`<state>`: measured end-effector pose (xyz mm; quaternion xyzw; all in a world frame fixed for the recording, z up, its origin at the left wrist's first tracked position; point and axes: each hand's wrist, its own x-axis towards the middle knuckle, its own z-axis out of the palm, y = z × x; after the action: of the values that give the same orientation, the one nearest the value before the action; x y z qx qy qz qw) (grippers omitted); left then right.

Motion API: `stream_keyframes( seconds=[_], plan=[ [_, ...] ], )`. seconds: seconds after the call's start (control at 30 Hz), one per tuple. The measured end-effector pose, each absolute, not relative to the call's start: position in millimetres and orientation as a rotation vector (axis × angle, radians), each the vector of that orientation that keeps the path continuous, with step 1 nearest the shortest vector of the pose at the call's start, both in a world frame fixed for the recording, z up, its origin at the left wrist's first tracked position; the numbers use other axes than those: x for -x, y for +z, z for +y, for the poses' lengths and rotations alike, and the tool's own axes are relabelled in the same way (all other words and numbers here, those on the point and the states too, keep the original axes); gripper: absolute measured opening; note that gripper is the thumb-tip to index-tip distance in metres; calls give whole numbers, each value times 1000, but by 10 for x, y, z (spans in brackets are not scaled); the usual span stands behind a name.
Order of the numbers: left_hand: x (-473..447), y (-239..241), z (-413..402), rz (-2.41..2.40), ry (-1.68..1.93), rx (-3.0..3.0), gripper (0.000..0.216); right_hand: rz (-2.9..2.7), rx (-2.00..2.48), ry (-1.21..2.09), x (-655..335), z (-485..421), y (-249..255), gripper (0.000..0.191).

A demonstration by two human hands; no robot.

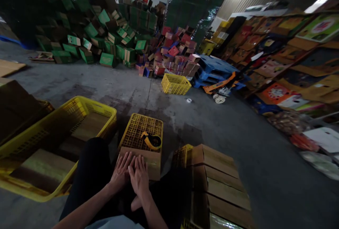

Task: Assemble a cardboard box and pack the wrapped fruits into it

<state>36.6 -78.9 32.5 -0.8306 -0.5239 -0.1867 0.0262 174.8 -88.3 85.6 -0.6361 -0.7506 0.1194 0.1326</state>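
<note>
Both of my hands lie flat on a brown cardboard piece (150, 162) that rests on an upturned yellow crate (141, 130) in front of me. My left hand (122, 170) has its fingers stretched out on the cardboard's left part. My right hand (139, 176) lies beside it, fingers flat and touching the left hand. A yellow tape dispenser (151, 140) sits on the crate just beyond the cardboard.
A large yellow basket (57, 144) holding flat cardboard stands at my left. A stack of folded cartons (217, 183) stands at my right. Farther off are a small yellow crate (175, 83), blue pallets (214, 68), heaps of green and red boxes, and a pallet jack (219, 88).
</note>
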Motion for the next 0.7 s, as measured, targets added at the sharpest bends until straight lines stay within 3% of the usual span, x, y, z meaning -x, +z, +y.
stream_keyframes(
  seconds=[0.13, 0.37, 0.7],
  plan=[
    [-189, 338, -749, -1655, -607, 2586, 66, -2156, 1900, 234, -2091, -927, 846, 56],
    [-65, 373, -688, -1788, -610, 2494, 67, -2061, 2117, 194, -2653, -835, 805, 68],
    [-409, 397, -1061, -1628, -621, 2593, 71, -2128, 1937, 118, -2053, -1253, 619, 67]
  ],
)
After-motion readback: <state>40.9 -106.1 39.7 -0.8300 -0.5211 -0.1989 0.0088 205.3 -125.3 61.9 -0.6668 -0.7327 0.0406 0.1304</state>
